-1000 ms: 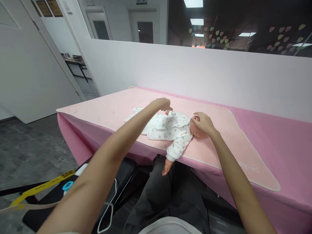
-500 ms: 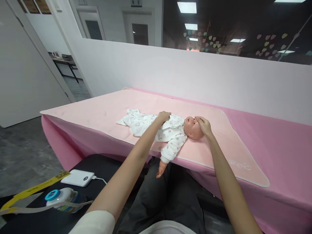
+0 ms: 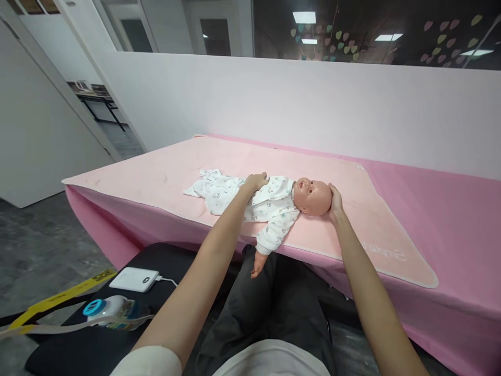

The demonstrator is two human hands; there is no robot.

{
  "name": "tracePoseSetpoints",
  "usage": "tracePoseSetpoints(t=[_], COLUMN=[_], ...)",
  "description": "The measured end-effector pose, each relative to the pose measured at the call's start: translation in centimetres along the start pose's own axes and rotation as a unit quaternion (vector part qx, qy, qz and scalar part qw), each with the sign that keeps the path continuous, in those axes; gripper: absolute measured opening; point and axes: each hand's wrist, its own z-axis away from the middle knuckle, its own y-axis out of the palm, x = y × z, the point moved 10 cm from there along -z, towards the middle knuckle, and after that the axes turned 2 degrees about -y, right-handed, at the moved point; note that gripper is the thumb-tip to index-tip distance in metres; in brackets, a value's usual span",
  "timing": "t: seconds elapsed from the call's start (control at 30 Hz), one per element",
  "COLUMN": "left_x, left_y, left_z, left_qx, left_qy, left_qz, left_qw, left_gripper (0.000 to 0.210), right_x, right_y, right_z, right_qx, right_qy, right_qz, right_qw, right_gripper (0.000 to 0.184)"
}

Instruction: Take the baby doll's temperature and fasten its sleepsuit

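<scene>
Pink sheeting covers the desk (image 3: 450, 209), with a paler pink mat (image 3: 164, 172) spread over it against a white partition wall. On the mat, close to the near edge, lies a baby doll (image 3: 274, 203) on its back in a white printed sleepsuit, head to the right; one sleeved arm hangs over the desk edge. The left hand (image 3: 256, 181) rests flat on the doll's chest, fingers loosely spread, holding nothing, arm extended straight from the shoulder. The right hand (image 3: 335, 201) cups the back of the doll's head (image 3: 313, 197), palm against it, arm also nearly straight. Judged light, with a hard, smooth head and a soft, limp clothed body; best supported under head and trunk together. A white power bank (image 3: 134, 279) sits on a black surface below left.
</scene>
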Motion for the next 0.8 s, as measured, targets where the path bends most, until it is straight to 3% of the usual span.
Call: tracePoseSetpoints(t=[0.27, 0.4, 0.5, 0.8], left_x=[0.8, 0.9, 1.0, 1.5], left_y=[0.5, 0.6, 0.5, 0.9], left_z=[0.5, 1.1, 1.4, 0.9], left_qx=[0.022, 0.042, 0.047, 0.027], left_qy=[-0.044, -0.058, -0.070, -0.074], left_qz=[0.026, 0.029, 0.031, 0.041], left_qw=[0.998, 0.997, 0.996, 0.996], left_gripper=[0.049, 0.055, 0.058, 0.055], right_x=[-0.2, 1.6, 2.0, 2.0], right_y=[-1.2, -4.2, -5.4, -5.1], right_z=[-1.4, -1.9, -1.7, -2.2], right_qx=[-0.025, -0.148, -0.198, -0.172], right_qy=[-0.025, -0.133, -0.153, -0.137], right_qz=[0.037, 0.075, 0.059, 0.042], right_qw=[0.999, 0.977, 0.966, 0.975], right_gripper=[0.048, 0.030, 0.028, 0.034])
